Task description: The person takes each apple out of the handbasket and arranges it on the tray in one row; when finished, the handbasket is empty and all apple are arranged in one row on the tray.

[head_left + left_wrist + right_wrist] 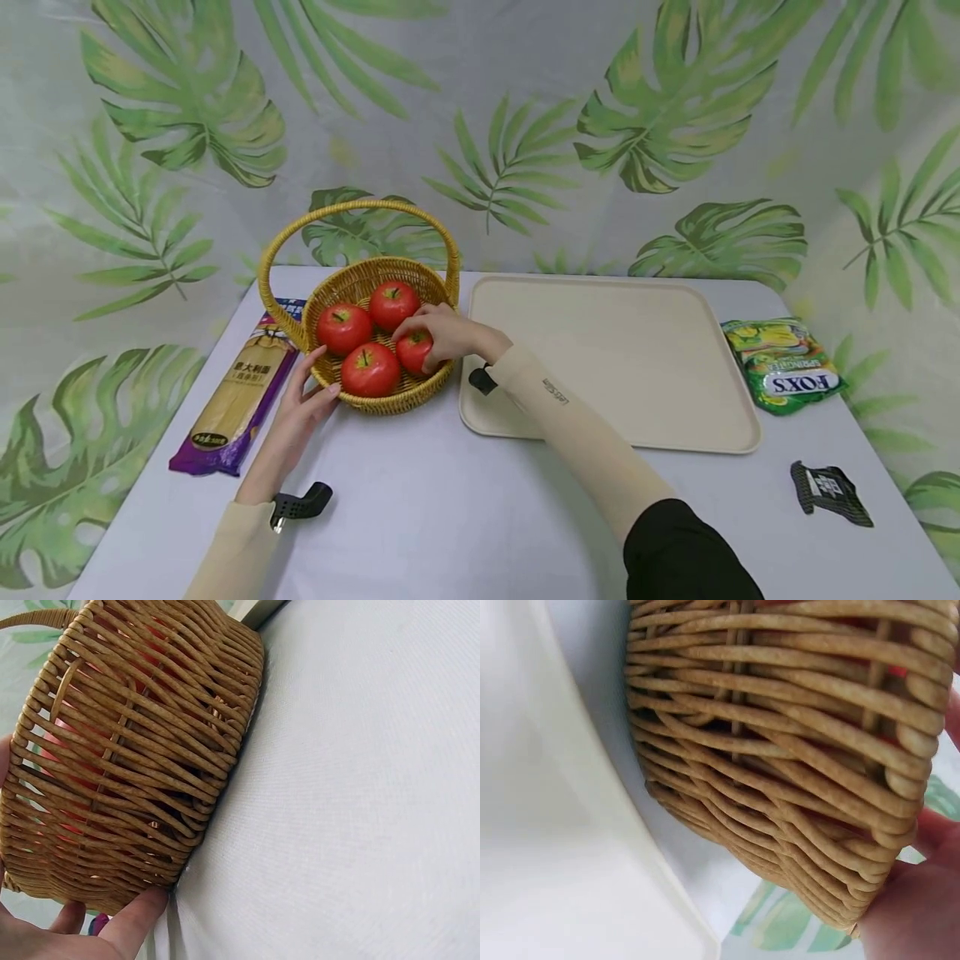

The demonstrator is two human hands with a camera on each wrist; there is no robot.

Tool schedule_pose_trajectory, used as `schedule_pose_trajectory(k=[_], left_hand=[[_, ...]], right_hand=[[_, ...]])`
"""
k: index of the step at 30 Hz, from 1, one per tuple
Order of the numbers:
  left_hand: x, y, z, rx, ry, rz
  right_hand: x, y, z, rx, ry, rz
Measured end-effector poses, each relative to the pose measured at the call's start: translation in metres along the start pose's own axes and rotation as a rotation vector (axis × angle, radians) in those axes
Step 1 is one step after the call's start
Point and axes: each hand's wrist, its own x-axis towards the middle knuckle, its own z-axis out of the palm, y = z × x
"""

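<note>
Apples [371, 372], round, smooth, glossy, inside round woven wicker basket [392, 406]

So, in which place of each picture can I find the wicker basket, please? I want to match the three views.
Head: the wicker basket is left of centre, beside the beige tray.
Left wrist: it fills the upper left.
Right wrist: it fills the centre and upper right.
Shared landmark: the red apples, seen from above in the head view, as red patches through the weave in both wrist views.

There are four apples [371, 372], one basket [386, 405], one tray [615, 342] and three packages [243, 383]
</note>
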Motion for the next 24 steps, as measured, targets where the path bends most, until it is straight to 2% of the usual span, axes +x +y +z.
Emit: schedule_pose_trajectory(k=[6,12,17,24], left_hand=[[0.001,-0.001,0.000,-0.001,-0.003,0.006],[0.000,-0.002,0.000,0.000,0.001,0.010],[0.001,-0.002,0.000,0.002,-0.002,0.014],[0.000,-0.002,0.000,-0.007,-0.005,0.015]], right_hand=[[-0.004,0.003,-0.002,0.143,0.111,-0.080],[-0.012,0.003,-0.006,0.304,0.154,-0.161],[-0.020,0.004,-0.010,0.406,0.204,-0.168],[-0.033,0.007,-0.014,0.452,0.274,-0.174]])
